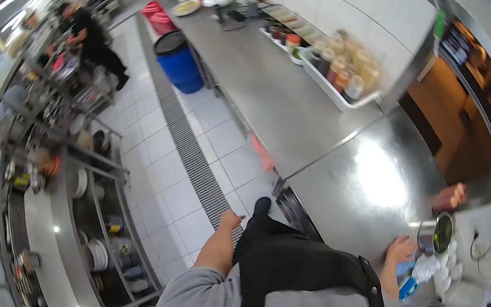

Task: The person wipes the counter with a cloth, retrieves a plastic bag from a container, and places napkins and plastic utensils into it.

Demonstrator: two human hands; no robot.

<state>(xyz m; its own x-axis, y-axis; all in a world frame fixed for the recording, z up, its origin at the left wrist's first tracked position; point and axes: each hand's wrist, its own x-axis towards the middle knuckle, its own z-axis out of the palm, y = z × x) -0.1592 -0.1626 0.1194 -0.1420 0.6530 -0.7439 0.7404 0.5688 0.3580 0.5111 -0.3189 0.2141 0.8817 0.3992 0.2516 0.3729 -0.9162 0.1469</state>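
Note:
My left hand (230, 220) hangs low beside my body over the tiled floor, with a finger stretched out and nothing in it. My right hand (402, 249) is spread out at the steel counter, its fingertips close to a steel pot (426, 237) with green contents. Just below that hand lie a blue-and-white item (408, 287) and a crumpled white cloth or wrap (426, 267). Several white rounded pieces (447, 272) stand near the wall. Behind the pot is a blurred reddish-pink object (449, 198).
The steel counter (260, 81) runs away from me along the tiled wall. A white tray (338, 92) of sauce bottles stands on it. A blue barrel (181, 68) sits by a floor drain grate (183, 137). Shelves (102, 238) line the left, where a person (90, 40) works farther back.

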